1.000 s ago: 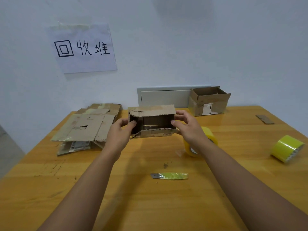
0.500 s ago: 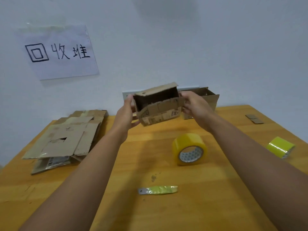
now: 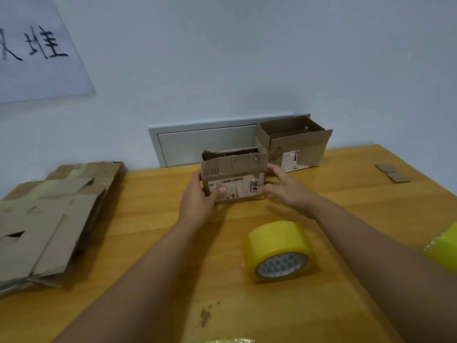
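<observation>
A small worn cardboard box (image 3: 235, 174) with a shipping label on its front stands upright on the wooden table (image 3: 148, 219), its torn top flaps open. My left hand (image 3: 200, 199) grips its left side, thumb across the label. At the box's right side, my right hand (image 3: 286, 186) touches the edge with thumb and fingers spread around the corner.
A yellow tape roll (image 3: 279, 251) lies in front of the box. A second, greenish roll (image 3: 445, 246) sits at the right edge. Flattened cartons (image 3: 49, 219) are stacked on the left. Another open box (image 3: 294, 142) stands behind, against the wall. Cardboard scraps (image 3: 392, 172) lie far right.
The box was lifted off the table, turned over in the air, then set down upright with its label facing me. The view has moved closer and shifted right.
</observation>
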A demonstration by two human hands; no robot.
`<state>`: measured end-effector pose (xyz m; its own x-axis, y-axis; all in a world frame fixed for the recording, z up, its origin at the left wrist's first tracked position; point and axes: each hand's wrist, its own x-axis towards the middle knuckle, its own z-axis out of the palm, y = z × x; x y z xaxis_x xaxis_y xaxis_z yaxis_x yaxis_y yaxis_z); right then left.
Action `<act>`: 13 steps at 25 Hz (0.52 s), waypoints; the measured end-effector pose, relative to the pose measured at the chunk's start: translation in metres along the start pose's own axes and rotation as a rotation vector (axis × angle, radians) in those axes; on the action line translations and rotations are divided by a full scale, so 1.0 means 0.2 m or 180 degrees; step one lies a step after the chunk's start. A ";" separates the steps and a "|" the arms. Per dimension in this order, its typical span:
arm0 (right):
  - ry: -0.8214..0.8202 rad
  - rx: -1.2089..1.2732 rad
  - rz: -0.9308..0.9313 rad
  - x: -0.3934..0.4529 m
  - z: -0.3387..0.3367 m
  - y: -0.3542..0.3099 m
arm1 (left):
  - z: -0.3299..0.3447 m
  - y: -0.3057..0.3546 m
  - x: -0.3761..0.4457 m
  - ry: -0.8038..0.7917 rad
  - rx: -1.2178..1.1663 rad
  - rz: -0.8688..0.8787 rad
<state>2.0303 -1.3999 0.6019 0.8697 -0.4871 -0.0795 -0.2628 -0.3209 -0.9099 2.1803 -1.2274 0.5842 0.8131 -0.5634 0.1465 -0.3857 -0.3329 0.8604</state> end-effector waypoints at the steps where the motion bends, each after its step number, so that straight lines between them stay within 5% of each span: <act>1: -0.0022 -0.0056 0.0005 0.02 0.01 0.04 | 0.04 -0.02 0.02 0.0205 0.0157 0.0067; 4: 0.0165 -0.0752 -0.0155 0.04 -0.01 0.12 | 0.11 -0.06 0.08 0.0449 0.0235 0.0238; 8: 0.0600 -0.2686 -0.0087 -0.08 -0.06 0.30 | 0.16 -0.08 0.21 0.0525 0.0276 0.0252; 13: 0.0462 -0.2926 0.0208 -0.11 -0.03 0.41 | 0.23 -0.02 0.39 0.0507 0.0382 0.0027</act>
<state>1.9870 -1.4204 0.5310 0.7972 -0.6037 -0.0111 -0.5908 -0.7760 -0.2208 2.2250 -1.3040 0.5704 0.8645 -0.4431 0.2371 -0.4344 -0.4216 0.7959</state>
